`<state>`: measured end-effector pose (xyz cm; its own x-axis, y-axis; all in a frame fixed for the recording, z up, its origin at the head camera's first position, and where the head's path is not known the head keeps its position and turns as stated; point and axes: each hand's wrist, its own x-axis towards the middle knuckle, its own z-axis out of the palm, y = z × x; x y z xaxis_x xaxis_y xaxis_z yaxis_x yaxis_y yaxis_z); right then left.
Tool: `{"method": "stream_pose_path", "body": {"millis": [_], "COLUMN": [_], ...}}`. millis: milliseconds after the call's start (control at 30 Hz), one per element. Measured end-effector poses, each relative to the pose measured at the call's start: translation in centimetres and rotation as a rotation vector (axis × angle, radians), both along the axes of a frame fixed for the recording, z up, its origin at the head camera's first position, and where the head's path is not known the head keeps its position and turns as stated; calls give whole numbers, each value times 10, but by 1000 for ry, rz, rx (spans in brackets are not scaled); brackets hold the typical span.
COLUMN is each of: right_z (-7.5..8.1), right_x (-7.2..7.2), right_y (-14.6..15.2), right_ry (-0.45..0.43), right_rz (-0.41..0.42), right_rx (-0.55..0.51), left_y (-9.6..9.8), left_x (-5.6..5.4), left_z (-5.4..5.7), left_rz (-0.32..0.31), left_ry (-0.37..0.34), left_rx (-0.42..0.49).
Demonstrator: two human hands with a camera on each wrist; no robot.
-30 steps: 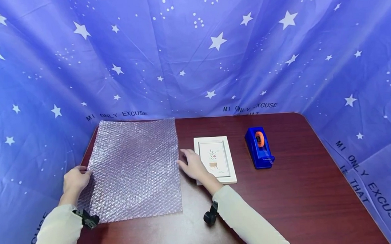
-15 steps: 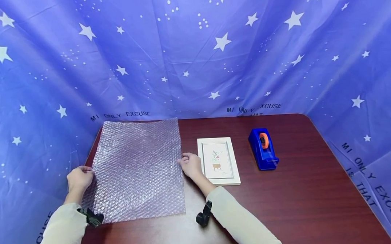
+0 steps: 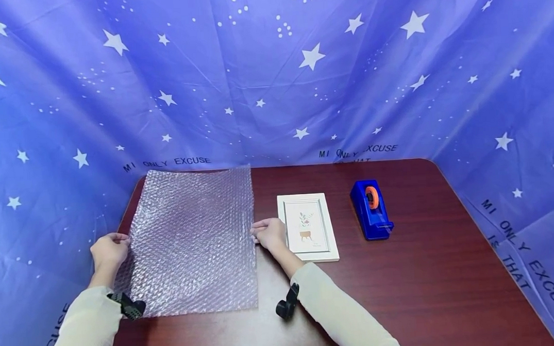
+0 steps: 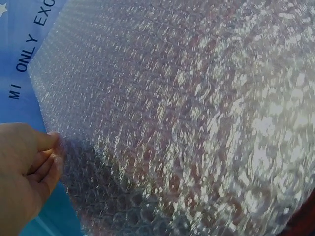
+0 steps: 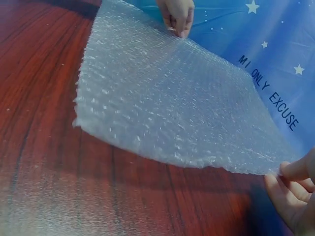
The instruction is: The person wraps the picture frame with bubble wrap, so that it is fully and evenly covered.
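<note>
A sheet of clear bubble wrap point(image 3: 192, 244) spreads over the left part of the table. My left hand point(image 3: 109, 252) pinches its left edge between thumb and fingers, as the left wrist view shows close up. On the opposite side my right hand point(image 3: 270, 234) pinches the right edge. In the right wrist view the bubble wrap point(image 5: 162, 103) is raised at that edge, with a shadow on the wood below it. Just right of my right hand lies a white picture frame point(image 3: 328, 232) with a potted plant print, partly covered by the hand.
A blue tape dispenser point(image 3: 371, 218) with an orange core stands on the right of the dark red wooden table point(image 3: 430, 280). Blue star-printed curtain point(image 3: 272, 75) closes in the back and both sides.
My right hand has closed its fingers on the right edge of the bubble wrap, which has lifted a little. The left hand keeps its pinch. The picture frame and tape dispenser stay put.
</note>
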<state>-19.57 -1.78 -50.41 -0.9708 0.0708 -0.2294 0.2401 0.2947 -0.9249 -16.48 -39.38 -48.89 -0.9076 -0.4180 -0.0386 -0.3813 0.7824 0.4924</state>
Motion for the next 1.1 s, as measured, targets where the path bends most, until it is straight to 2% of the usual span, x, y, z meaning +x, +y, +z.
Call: {"method": "stream_pose_path", "body": {"millis": [100,333,567,867,1100], "right_z": [0,9,9,4,4], "right_x": [3,12,18,22,21], "right_y": [1,4,7,7,6], "right_ry": [-1,48,59,45,33], "right_rz": [-11,9,14,13,8], "right_rx": [3,152,218,165,109], "left_y": [1,7,10,9,10], "left_x": [-4,-14,-22,-30,-31], "left_z": [-1,3,2,1,-1], "left_rz": [-8,2,-16,-3,15], "left_ry": [16,7,12,-34,-37], "left_rx": [-2,12,-6,7,18]}}
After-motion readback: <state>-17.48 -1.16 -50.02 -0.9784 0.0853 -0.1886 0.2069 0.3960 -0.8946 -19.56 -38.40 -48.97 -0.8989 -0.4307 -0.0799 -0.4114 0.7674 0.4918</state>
